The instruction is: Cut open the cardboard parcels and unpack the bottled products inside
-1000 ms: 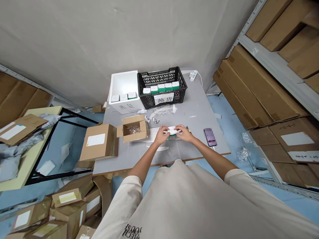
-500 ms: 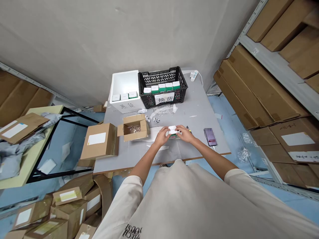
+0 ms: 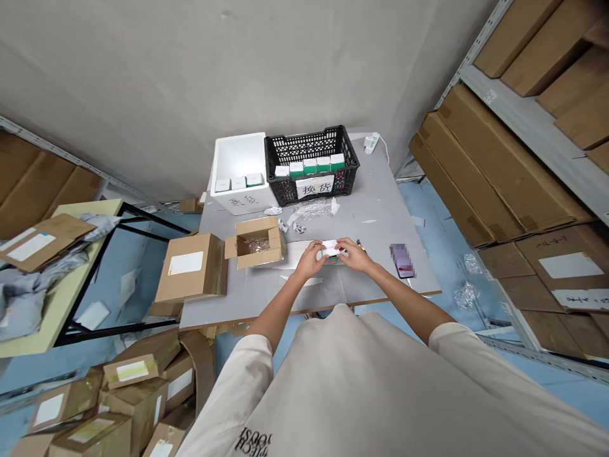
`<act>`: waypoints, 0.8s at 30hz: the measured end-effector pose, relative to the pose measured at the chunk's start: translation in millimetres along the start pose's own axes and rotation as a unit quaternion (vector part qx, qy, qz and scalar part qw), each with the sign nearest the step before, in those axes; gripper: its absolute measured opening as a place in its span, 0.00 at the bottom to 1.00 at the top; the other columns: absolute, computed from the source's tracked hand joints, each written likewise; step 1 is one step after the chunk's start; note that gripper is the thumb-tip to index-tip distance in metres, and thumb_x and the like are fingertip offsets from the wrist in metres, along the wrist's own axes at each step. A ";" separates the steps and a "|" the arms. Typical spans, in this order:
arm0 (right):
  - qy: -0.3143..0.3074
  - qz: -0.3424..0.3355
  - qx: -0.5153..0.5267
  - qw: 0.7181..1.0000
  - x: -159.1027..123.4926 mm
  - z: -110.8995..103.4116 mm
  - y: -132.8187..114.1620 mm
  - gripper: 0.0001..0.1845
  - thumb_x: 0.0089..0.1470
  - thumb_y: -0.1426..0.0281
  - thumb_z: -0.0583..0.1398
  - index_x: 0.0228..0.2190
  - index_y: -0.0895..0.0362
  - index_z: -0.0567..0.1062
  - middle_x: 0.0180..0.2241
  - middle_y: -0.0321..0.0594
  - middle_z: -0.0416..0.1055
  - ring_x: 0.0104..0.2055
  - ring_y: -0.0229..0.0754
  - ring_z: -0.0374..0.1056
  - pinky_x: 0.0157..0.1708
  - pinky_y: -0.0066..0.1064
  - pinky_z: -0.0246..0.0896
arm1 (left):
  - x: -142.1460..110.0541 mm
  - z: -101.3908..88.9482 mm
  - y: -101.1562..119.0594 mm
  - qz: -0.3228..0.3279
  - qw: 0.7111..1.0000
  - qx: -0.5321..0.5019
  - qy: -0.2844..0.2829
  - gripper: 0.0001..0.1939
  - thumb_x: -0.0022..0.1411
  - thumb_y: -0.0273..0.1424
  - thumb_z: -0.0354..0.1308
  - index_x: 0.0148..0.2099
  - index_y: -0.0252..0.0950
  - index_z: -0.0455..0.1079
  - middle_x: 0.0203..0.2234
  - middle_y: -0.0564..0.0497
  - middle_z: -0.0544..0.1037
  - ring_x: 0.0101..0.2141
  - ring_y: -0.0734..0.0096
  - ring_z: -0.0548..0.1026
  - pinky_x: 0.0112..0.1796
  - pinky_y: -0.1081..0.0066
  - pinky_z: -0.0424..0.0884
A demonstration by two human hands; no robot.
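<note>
Between my two hands is a small white-and-green box point(image 3: 329, 247), its white top facing up, near the front of the grey table point(image 3: 333, 293). My left hand point(image 3: 310, 259) grips its left side, and my right hand point(image 3: 353, 255) grips the right side with bent fingers. Part of the box is hidden by the fingers. White paper point(image 3: 295, 255) lies beside my left hand. To the left stands an open cardboard carton point(image 3: 261, 260) with clear plastic wrap inside. A small dark tool point(image 3: 360, 245), partly covered, lies just past my right hand.
At the back, a white foam bin point(image 3: 240, 202) and a black crate point(image 3: 349, 181) hold similar small boxes. A phone point(image 3: 402, 260) lies at right, a closed carton point(image 3: 185, 273) at left. Crumpled plastic point(image 3: 311, 209) lies before the crate. Loaded shelving point(image 3: 504, 95) flanks the table.
Both hands keep hold of the small box in nearly the same place. The whole view has shifted very slightly; nothing else has visibly moved.
</note>
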State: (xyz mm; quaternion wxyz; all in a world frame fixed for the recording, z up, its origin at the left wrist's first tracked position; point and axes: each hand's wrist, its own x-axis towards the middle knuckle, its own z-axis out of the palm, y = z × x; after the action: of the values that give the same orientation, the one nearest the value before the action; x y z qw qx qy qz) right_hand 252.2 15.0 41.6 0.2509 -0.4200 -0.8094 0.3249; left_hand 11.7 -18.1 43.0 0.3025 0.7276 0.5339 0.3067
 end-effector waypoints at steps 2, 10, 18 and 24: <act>-0.012 -0.009 -0.023 1.000 -1.4 -1.7 -2.9 0.16 0.59 0.69 0.61 0.49 0.51 0.76 0.59 0.47 0.68 0.49 0.49 0.74 0.52 0.43 0.70 | -1.1 -0.5 1.1 -0.005 1.000 0.020 -0.006 0.13 0.69 0.33 0.56 0.54 0.42 0.71 0.58 0.44 0.69 0.55 0.59 0.74 0.54 0.59 0.73; -0.015 -0.013 -0.084 0.996 -3.6 -5.2 -10.1 0.18 0.59 0.69 0.62 0.51 0.50 0.76 0.63 0.48 0.64 0.59 0.56 0.68 0.57 0.49 0.67 | 3.1 -0.2 9.4 0.004 0.993 0.111 -0.031 0.15 0.66 0.30 0.58 0.55 0.42 0.71 0.59 0.42 0.68 0.58 0.50 0.70 0.57 0.50 0.68; -0.016 -0.009 -0.074 0.997 -1.9 3.6 0.3 0.19 0.56 0.71 0.64 0.50 0.52 0.74 0.66 0.49 0.61 0.64 0.58 0.63 0.60 0.53 0.63 | 12.7 5.9 20.9 0.009 0.986 0.158 -0.054 0.25 0.56 0.27 0.70 0.53 0.41 0.66 0.65 0.39 0.62 0.66 0.44 0.60 0.61 0.44 0.60; -0.032 -0.024 -0.071 0.997 -2.7 -4.8 3.0 0.19 0.54 0.75 0.63 0.48 0.51 0.74 0.67 0.48 0.61 0.66 0.56 0.62 0.61 0.53 0.62 | 21.9 17.0 23.8 -0.014 0.982 0.172 -0.079 0.23 0.57 0.25 0.68 0.52 0.41 0.64 0.53 0.44 0.71 0.55 0.49 0.70 0.53 0.53 0.69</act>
State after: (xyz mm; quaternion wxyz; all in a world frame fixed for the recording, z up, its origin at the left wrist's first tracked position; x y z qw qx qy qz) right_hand 258.4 15.6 42.2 0.2021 -0.4063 -0.8479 0.2740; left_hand 44.1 -4.8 53.3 0.2186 0.7829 0.5634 0.1475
